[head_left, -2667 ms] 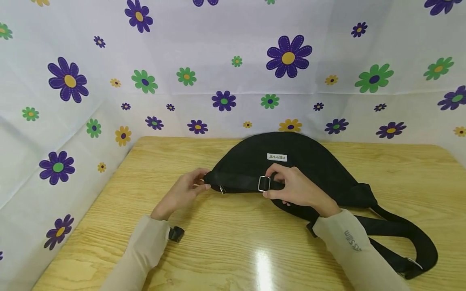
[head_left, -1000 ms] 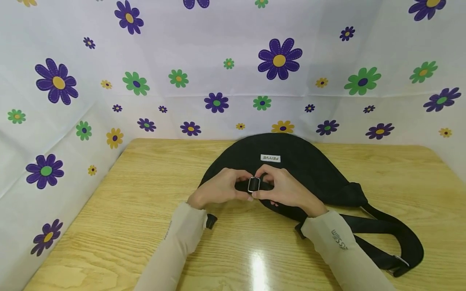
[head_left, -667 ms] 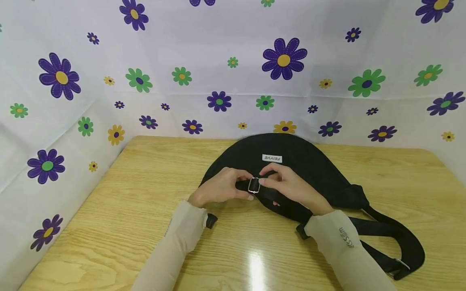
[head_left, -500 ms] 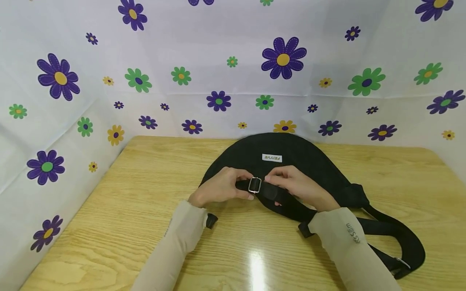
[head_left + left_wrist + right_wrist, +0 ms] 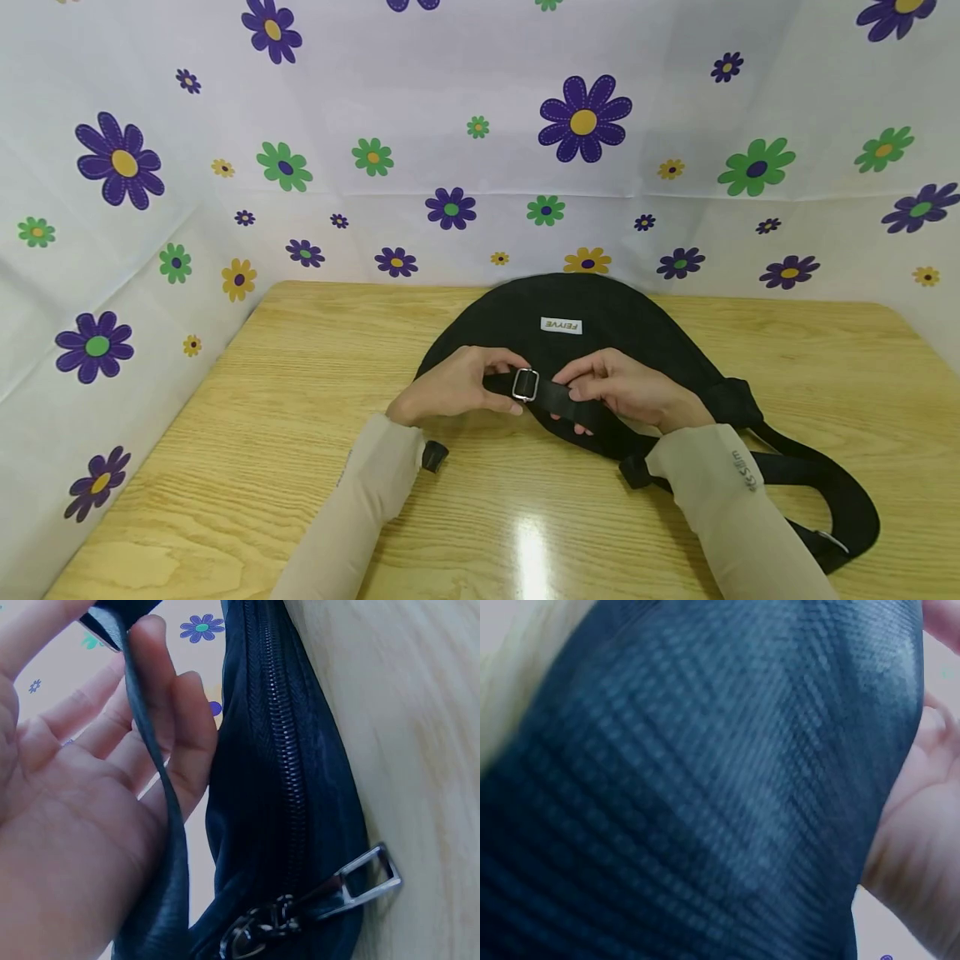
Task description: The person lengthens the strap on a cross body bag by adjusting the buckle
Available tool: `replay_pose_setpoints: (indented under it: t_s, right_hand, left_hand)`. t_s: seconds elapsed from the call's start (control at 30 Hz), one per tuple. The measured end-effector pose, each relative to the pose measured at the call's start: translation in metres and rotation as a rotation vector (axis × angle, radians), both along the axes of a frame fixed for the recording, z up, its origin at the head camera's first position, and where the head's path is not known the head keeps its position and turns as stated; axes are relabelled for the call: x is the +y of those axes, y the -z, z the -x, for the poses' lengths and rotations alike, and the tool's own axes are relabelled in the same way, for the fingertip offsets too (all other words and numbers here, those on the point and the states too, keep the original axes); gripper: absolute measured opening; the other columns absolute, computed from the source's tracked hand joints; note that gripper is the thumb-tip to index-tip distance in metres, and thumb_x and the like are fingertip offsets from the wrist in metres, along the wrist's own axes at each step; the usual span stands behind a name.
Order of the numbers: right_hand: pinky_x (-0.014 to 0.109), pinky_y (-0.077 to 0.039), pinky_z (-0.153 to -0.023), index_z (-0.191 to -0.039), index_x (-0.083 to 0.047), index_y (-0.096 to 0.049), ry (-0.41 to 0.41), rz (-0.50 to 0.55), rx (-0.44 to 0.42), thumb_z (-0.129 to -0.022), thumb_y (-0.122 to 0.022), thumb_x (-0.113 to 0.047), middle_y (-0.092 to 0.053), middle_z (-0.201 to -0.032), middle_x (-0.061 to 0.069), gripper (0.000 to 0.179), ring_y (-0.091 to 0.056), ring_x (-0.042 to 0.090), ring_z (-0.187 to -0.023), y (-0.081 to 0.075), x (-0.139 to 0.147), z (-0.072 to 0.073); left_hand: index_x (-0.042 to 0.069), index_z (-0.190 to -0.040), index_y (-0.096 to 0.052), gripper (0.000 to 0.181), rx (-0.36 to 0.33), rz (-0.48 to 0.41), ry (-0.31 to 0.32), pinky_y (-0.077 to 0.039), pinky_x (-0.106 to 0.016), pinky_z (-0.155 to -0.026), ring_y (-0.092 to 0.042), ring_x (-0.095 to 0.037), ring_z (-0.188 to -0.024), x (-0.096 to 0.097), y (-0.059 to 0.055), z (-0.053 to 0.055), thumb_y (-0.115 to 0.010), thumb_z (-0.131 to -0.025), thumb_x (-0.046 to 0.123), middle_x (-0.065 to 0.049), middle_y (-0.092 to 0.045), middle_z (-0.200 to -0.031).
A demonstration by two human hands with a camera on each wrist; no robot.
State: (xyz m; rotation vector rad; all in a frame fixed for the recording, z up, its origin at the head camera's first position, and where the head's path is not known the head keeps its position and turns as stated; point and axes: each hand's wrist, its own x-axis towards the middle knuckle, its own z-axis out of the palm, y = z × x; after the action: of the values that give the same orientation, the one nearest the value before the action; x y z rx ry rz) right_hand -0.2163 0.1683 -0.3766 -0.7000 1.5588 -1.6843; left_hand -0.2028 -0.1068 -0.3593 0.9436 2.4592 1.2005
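A black crescent-shaped waist bag [image 5: 637,333] with a small white label [image 5: 561,326] lies on the table. My left hand [image 5: 453,385] pinches the strap [image 5: 557,402] at its metal slider buckle [image 5: 526,386], thumb below and index finger above. Just right of the buckle, my right hand [image 5: 633,390] pinches the same strap between thumb and fingers. In the left wrist view the strap runs edge-on across the left palm [image 5: 75,817], beside the bag's zipper [image 5: 285,742] and its metal pull [image 5: 360,881]. Close-up strap webbing [image 5: 727,780] covers most of the right wrist view, hiding the right fingertips.
The rest of the strap [image 5: 855,508] loops over the wooden table [image 5: 337,358] at right, with another metal fitting [image 5: 832,542]. Black pieces show at the left cuff [image 5: 434,456] and right cuff [image 5: 634,472]. A white flowered cloth [image 5: 480,92] hangs behind.
My left hand has come from the bag's left end to the buckle. The right hand has let go of the buckle and slid right, taking hold of the strap beside it.
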Motion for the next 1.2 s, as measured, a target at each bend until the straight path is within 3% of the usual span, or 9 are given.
replay_pose_setpoints:
  t_s: [0.2,0.37,0.6,0.77,0.9,1.2]
  right_hand:
    - [0.027,-0.059,-0.069,-0.118,0.009,-0.064,-0.031,0.037,0.007,-0.097,-0.050,0.012,-0.075,-0.099,0.011,0.026,-0.072,0.020,-0.073,0.003,0.001,0.003]
    - [0.028,-0.059,-0.069,-0.110,0.005,-0.066,0.019,-0.006,0.002,-0.096,-0.051,0.014,-0.075,-0.092,0.008,0.022,-0.071,0.019,-0.070,0.002,-0.001,0.002]
    - [0.028,-0.058,-0.065,-0.107,0.011,-0.062,0.085,-0.053,0.028,-0.096,-0.052,0.012,-0.074,-0.087,0.009,0.015,-0.070,0.018,-0.067,0.000,-0.005,-0.003]
    - [0.027,-0.057,-0.061,-0.104,0.011,-0.063,0.125,-0.079,0.056,-0.096,-0.053,0.011,-0.074,-0.084,0.008,0.013,-0.070,0.017,-0.064,0.002,-0.011,-0.003]
    - [0.028,-0.058,-0.062,-0.103,0.011,-0.063,0.145,-0.069,0.073,-0.096,-0.053,0.011,-0.074,-0.084,0.007,0.012,-0.069,0.017,-0.063,0.002,-0.016,-0.004]
    - [0.027,-0.057,-0.060,-0.099,0.001,-0.065,0.215,0.014,0.040,-0.097,-0.050,0.013,-0.074,-0.087,0.006,0.020,-0.069,0.016,-0.064,-0.002,-0.029,-0.010]
  left_hand:
    - [0.003,-0.127,-0.067,0.049,-0.025,-0.020,-0.003,-0.041,-0.024,-0.070,-0.057,-0.014,-0.084,0.000,0.000,-0.001,-0.086,-0.083,0.016,0.000,-0.067,-0.093]
    - [0.005,-0.130,-0.067,0.051,-0.023,-0.017,-0.024,-0.044,-0.024,-0.072,-0.057,-0.014,-0.090,0.000,0.000,-0.002,-0.085,-0.084,0.018,-0.001,-0.066,-0.099]
    - [0.004,-0.133,-0.066,0.051,-0.026,-0.031,-0.019,-0.046,-0.027,-0.079,-0.059,-0.019,-0.097,0.000,-0.001,-0.002,-0.083,-0.087,0.019,-0.002,-0.067,-0.105]
    - [0.005,-0.131,-0.067,0.049,-0.002,-0.035,-0.022,-0.049,-0.035,-0.085,-0.059,-0.025,-0.103,-0.001,-0.001,-0.003,-0.083,-0.087,0.020,-0.004,-0.068,-0.112]
    - [0.004,-0.132,-0.067,0.050,0.006,-0.060,-0.026,-0.050,-0.042,-0.089,-0.060,-0.021,-0.105,0.000,-0.001,-0.002,-0.083,-0.087,0.020,-0.004,-0.069,-0.116]
    - [0.003,-0.128,-0.068,0.045,-0.039,-0.129,0.004,-0.049,-0.028,-0.082,-0.063,-0.019,-0.094,0.006,0.003,-0.002,-0.082,-0.088,0.015,0.001,-0.072,-0.101]
